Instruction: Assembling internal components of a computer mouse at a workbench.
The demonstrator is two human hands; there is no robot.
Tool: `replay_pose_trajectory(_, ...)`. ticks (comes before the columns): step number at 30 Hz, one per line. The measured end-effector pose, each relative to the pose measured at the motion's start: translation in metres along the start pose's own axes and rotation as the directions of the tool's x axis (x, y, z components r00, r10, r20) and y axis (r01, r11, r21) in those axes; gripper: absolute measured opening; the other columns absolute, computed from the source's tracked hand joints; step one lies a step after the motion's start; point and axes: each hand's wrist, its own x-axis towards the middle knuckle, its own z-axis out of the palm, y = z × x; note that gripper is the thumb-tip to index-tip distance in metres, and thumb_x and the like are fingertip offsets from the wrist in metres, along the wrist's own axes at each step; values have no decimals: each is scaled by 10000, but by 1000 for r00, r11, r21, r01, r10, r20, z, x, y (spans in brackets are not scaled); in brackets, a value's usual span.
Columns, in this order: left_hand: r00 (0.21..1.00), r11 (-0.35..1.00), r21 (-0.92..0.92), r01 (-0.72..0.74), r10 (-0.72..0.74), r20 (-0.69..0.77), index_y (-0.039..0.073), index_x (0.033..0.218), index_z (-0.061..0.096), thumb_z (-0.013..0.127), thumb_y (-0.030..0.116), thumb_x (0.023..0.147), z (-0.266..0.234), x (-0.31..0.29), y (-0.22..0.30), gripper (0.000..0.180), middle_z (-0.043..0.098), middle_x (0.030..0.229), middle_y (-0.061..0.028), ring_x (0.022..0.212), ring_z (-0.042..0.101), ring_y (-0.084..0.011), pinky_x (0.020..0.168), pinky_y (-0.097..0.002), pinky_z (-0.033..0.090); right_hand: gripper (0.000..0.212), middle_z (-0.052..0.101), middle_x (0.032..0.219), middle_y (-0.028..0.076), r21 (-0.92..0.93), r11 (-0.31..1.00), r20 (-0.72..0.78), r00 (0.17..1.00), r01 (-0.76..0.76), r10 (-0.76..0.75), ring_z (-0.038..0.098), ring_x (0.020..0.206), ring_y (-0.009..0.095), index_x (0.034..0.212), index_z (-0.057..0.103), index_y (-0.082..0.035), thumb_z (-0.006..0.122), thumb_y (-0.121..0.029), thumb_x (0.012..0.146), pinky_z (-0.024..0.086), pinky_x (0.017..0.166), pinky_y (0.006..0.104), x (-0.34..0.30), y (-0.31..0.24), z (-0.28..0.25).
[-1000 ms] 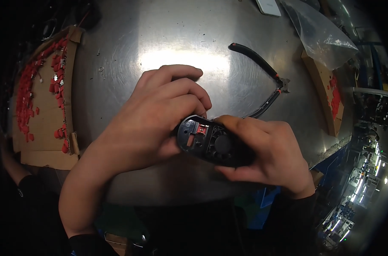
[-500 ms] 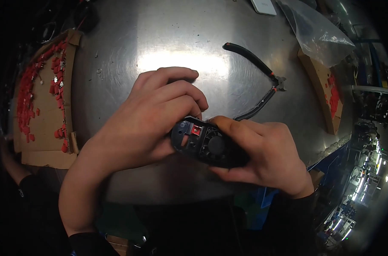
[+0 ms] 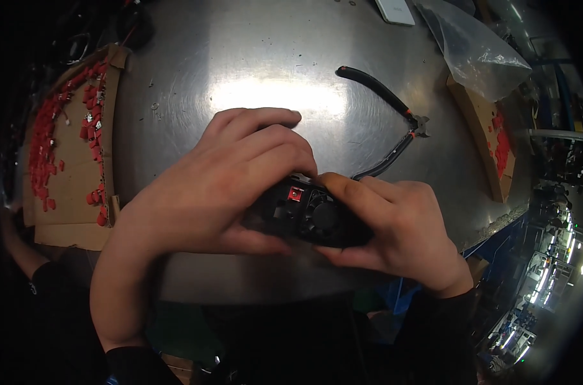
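Both my hands hold a black plastic housing (image 3: 317,218) with a round fan-like opening, just above the near edge of the steel table (image 3: 240,70). My left hand (image 3: 221,186) wraps over its left end, fingertips curled down next to a small red part (image 3: 296,193) seated in the housing. My right hand (image 3: 394,231) grips the housing's right end from below and behind, with its index finger lying along the top. Most of the housing's left part is hidden under my left fingers.
Black-handled cutting pliers (image 3: 387,128) lie open on the table behind my hands. A cardboard tray (image 3: 67,212) with several small red parts sits at the left. Another cardboard box (image 3: 484,141) with red parts and a clear plastic bag (image 3: 471,45) are at the right.
My left fingers have curled further over the housing, covering more of the red part. The housing stays held in about the same place.
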Motion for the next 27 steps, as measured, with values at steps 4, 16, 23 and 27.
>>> replay_pose_trajectory(4,999,999,-30,13,-12,39,128,1149,660,938,313,690,0,0,-3,567,651,1120,-40,1189,574,-309,1071,-441,388,643,688,840,97,-40,998,12,999,-44,44,713,703,294,1282,679,-85,913,-285,717,552,625,372,-2,-1,0)
replay_pose_trajectory(16,999,997,-78,-12,9,-32,125,1201,675,839,123,742,3,-1,-3,487,659,1106,-42,1135,587,-285,1053,-421,405,644,710,862,119,-43,998,-21,999,-48,47,718,726,320,1289,671,-69,901,-322,743,559,633,385,-4,-2,1)
replay_pose_trajectory(23,996,997,-70,22,-27,-82,119,1185,678,820,92,769,7,0,-4,441,689,1091,-26,1114,609,-277,1034,-400,434,657,725,902,141,-20,997,6,997,-77,77,732,757,333,1298,666,-60,907,-313,742,573,662,385,-3,-2,1)
replay_pose_trajectory(27,992,996,-93,-12,0,-124,124,1200,660,780,88,806,12,-1,-6,413,707,1063,-41,1046,659,-288,1000,-430,475,656,726,903,139,-16,997,7,997,-73,74,733,757,333,1300,665,-58,907,-308,744,574,662,384,-3,-1,0)
